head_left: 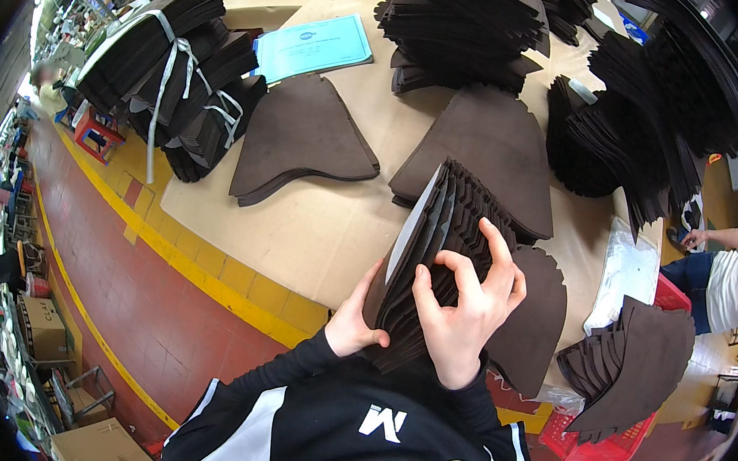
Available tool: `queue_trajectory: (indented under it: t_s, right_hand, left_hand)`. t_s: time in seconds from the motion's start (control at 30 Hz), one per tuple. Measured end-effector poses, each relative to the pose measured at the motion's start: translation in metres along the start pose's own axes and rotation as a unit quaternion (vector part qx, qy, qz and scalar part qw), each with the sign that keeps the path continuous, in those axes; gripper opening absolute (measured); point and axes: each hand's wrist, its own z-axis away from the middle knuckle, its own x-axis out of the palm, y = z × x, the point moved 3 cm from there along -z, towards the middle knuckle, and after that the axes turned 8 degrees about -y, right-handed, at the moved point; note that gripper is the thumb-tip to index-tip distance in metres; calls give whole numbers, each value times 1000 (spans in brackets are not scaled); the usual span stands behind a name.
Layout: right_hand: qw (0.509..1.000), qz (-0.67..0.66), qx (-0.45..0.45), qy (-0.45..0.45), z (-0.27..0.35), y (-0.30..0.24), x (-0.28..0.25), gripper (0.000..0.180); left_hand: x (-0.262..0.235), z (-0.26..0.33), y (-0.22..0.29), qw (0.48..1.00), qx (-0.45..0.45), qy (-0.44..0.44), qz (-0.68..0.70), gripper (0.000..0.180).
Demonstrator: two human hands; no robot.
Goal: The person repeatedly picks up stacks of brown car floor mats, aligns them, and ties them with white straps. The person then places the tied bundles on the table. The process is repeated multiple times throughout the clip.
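Note:
My left hand grips a stack of dark brown cut pieces by its lower left side, thumb in front. The stack stands tilted on edge, its notched edges fanned apart, with a pale sheet on its left face. Over the fanned edges, my right hand is open, thumb and fingers apart; whether a fingertip touches a piece is hard to tell. Behind it on the table lie a flat pile of brown pieces and another pile to the left. More brown pieces lie beside my right hand.
Tall dark stacks stand at the back, others at the right. A bundle tied with white strips is at the left, near a light blue booklet. A red crate holds pieces at the lower right. Another person stands at the right.

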Motion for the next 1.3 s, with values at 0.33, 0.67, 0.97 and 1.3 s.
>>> queue_trajectory:
  t_s: [0.33,0.67,0.97,1.3]
  right_hand:
    - [991,104,-80,-23,-2,-9,3,56]
    - [961,-242,-4,130,20,36,-4,47]
    - [842,-524,129,-7,42,65,11,61]
    - [996,-71,-54,32,25,42,-11,13]
  left_hand:
    - [-5,0,-6,999,10,-3,-38,137]
    - [-2,1,2,997,-15,9,71,127]
    - [-11,5,-5,996,-38,11,78,118]
    - [-2,2,8,996,-30,24,75,119]
